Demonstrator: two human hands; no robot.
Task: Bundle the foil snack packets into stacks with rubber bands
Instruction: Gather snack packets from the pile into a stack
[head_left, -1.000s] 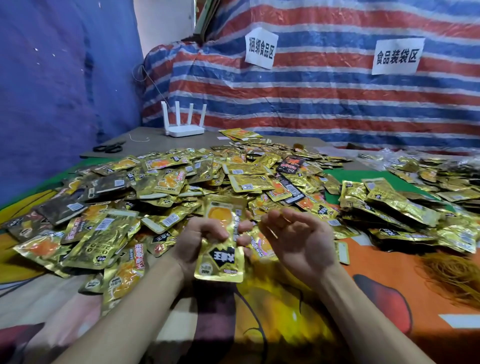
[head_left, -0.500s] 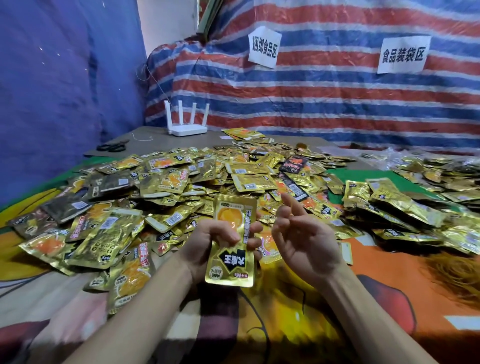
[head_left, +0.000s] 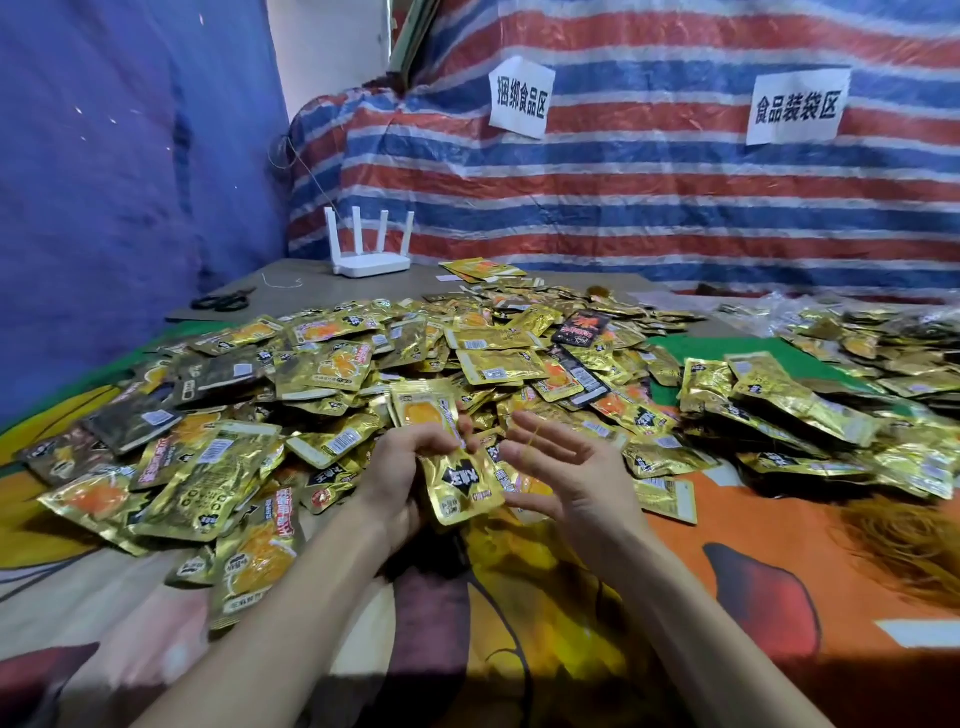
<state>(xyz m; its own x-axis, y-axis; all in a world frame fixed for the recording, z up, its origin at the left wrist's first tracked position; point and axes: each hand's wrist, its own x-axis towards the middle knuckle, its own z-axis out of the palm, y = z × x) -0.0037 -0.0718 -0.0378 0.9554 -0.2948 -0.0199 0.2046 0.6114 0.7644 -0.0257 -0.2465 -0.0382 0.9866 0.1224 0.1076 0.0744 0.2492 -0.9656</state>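
My left hand (head_left: 400, 467) grips a small stack of gold foil snack packets (head_left: 457, 483) upright just above the table, fingers curled over its middle. My right hand (head_left: 561, 467) is beside it, palm turned toward the stack, fingers spread and straight. A thin yellowish rubber band (head_left: 532, 439) is looped across those fingers. A large loose heap of gold packets (head_left: 415, 364) covers the table behind and to the left of my hands.
A second heap of gold packets (head_left: 779, 410) lies to the right. A pile of rubber bands (head_left: 904, 545) sits at the right edge. Black scissors (head_left: 223, 300) and a white router (head_left: 371, 262) stand at the back left, by the striped tarpaulin wall (head_left: 623, 197).
My right hand opened from loosely curled fingers to spread fingers with the band across them, staying beside the stack. My left hand tilted the stack slightly.
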